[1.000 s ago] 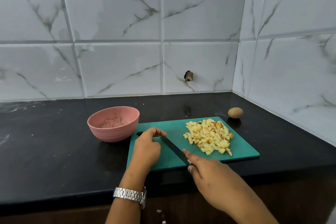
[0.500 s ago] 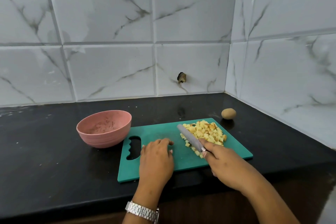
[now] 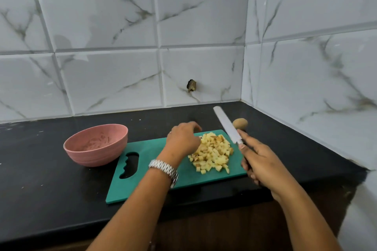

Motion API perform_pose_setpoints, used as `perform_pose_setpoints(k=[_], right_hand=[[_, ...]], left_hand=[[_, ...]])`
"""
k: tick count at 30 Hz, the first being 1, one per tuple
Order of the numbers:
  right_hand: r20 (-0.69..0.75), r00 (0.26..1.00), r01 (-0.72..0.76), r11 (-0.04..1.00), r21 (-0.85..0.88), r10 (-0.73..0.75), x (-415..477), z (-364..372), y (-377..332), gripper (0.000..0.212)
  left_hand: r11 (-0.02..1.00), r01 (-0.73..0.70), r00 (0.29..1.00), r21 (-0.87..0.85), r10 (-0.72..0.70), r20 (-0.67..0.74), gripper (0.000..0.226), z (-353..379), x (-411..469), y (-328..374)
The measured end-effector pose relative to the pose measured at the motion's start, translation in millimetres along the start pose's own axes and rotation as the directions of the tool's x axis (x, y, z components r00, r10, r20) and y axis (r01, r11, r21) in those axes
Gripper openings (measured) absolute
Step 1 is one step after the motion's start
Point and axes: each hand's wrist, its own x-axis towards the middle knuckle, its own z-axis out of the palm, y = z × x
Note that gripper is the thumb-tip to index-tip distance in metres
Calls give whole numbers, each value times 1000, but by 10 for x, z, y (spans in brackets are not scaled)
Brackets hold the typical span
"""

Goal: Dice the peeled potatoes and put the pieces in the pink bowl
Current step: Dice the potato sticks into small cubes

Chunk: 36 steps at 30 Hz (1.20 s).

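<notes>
Diced potato [image 3: 212, 154]: one loose pile of small pale cubes on the right half of the green cutting board [image 3: 151, 169].
Pink bowl [image 3: 95, 144]: stands on the bench [image 3: 40, 189] just beside the board's handle end, to the left; we see no cubes inside, only a faint smear on the inner wall.
Left hand [image 3: 183, 140]: at the pile's left edge, fingers bent downward. We cannot tell whether they hold any pieces.
Right hand [image 3: 259, 161]: grips the handle of the knife [image 3: 227, 126], forefinger laid toward the blade. The blade is raised clear of the board and points up and away.
Whole potato [image 3: 240, 123]: brown, uncut, on the bench beyond the board's far right corner, partly behind the blade.
Other items: a metal wristwatch [image 3: 164, 169] on the left wrist.
Progress, in our judgement: the dicing of what lies on the board looks complete.
Outstanding: the transfer to the bowl is not begun, so the whole pile remains to be moved. Whether the whole potato belongs to the job we cannot say.
</notes>
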Motion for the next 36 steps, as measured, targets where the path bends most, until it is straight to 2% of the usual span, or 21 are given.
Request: perform_pose_setpoints(k=[5, 12, 18, 24, 30, 34, 36], right_hand=[[-160, 987, -7, 987, 163, 33, 341, -256, 157, 41], [-200, 978, 12, 953, 303, 51, 533, -310, 459, 45], [-187, 981, 25, 930, 366, 47, 579, -347, 559, 46], [-190, 980, 13, 923, 385, 65, 554, -369, 537, 45], [-220, 972, -1, 938, 346, 82, 407, -370, 398, 47], [-101, 992, -56, 972, 226, 80, 151, -161, 232, 44], [-16, 999, -32, 991, 131, 34, -50, 68, 122, 42]], left_hand=[[995, -99, 990, 26, 96, 100, 36, 402, 651, 412], [977, -191, 965, 96, 169, 202, 49, 983, 1425, 807], [965, -240, 941, 106, 204, 269, 46, 1243, 1697, 842], [958, -284, 931, 38, 267, 249, 48, 792, 1567, 846], [902, -429, 882, 48, 407, 239, 49, -94, 908, 607], [848, -508, 849, 148, 464, 255, 41, -328, 320, 44], [862, -474, 871, 181, 428, 240, 40, -368, 59, -281]])
